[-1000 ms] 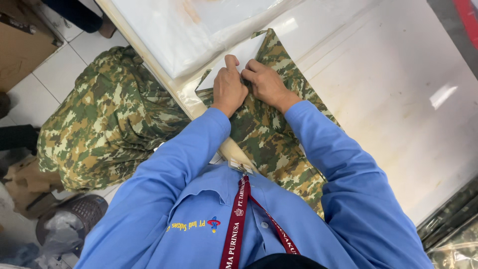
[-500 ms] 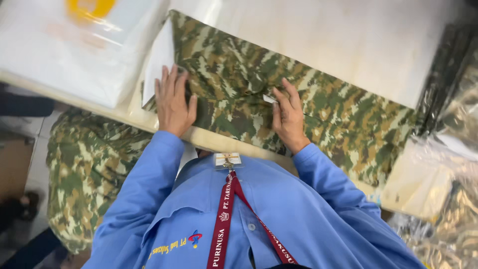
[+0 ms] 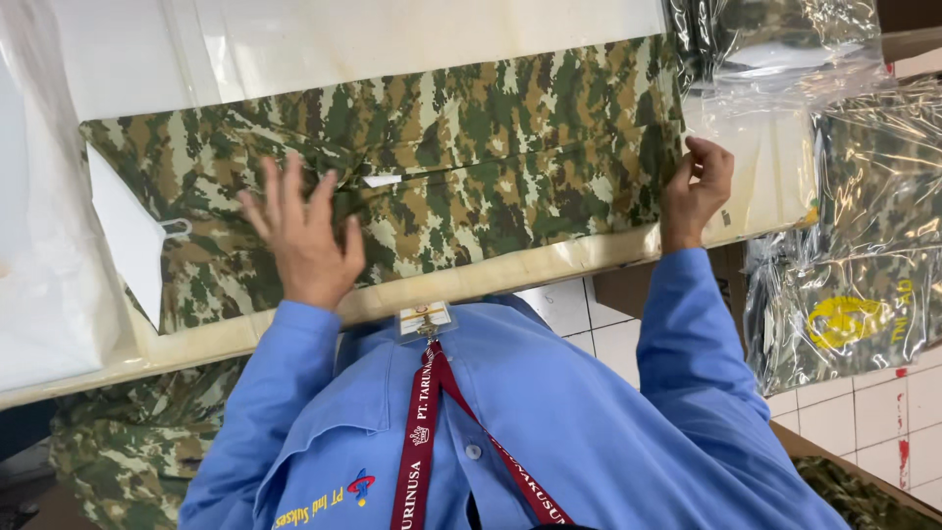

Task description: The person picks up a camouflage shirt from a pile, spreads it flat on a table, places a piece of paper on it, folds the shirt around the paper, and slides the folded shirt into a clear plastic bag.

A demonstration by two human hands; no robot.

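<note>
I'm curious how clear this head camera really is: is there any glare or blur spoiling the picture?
Head view: strong glare streaks the clear plastic bags at the right, hiding part of what is inside; the left hand on the camouflage garment is slightly smeared at the fingertips; the right hand at the cloth's edge is sharper; light is even, shadows soft; the white table looks washed out.

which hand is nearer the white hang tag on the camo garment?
Left. The left hand lies flat on the camo garment, just beside the white hang tag. The right hand grips the garment's far edge.
</note>
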